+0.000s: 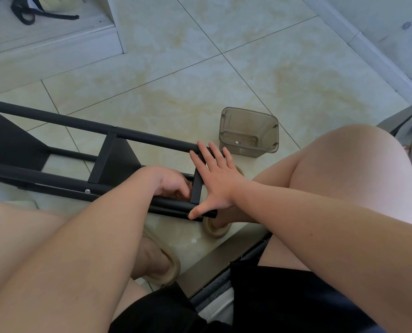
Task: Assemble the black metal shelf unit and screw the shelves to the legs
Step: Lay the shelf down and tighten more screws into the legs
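The black metal shelf unit (pixel 56 123) lies on its side on the tiled floor, its legs running from the left edge toward my knees. A screw head (pixel 87 191) shows on the near leg. My right hand (pixel 215 181) lies flat with spread fingers against the end shelf (pixel 197 188), thumb on the tip of the near leg. My left hand (pixel 173 182) reaches in behind that shelf with curled fingers; what it holds is hidden.
A grey see-through plastic tub (pixel 249 131) stands on the floor just beyond the shelf's end, with a small part inside. My bare knees and sandalled feet (pixel 161 265) frame the work. A white cabinet base (pixel 56 44) with black straps is at the back left.
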Demonstrator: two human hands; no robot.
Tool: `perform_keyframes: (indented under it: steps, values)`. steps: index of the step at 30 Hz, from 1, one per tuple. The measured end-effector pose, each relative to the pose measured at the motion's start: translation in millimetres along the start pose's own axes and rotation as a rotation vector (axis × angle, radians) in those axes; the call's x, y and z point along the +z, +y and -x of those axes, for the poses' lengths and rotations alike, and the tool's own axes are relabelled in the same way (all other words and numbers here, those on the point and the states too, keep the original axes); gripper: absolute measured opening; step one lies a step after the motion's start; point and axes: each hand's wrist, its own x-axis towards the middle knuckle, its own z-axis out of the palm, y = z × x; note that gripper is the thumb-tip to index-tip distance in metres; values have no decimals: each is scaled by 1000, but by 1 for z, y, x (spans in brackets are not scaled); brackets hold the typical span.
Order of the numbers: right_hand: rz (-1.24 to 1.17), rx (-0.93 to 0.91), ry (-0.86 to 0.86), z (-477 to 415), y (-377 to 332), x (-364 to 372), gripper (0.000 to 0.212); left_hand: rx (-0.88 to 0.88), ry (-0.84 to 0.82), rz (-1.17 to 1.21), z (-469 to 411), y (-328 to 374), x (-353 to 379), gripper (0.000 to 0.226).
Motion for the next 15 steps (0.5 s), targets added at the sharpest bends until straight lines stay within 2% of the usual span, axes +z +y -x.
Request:
perform_keyframes:
  steps: [9,13,15]
  values:
    - [8,-1,0,-1,0,0,156,-35,51,18,-3,-2,0,28]
    - [1,-2,4,0,0,1,156,-61,131,-81,-5,-2,0,26]
    - [1,-2,3,0,0,1,156,-53,90,-79,-3,-1,0,25]
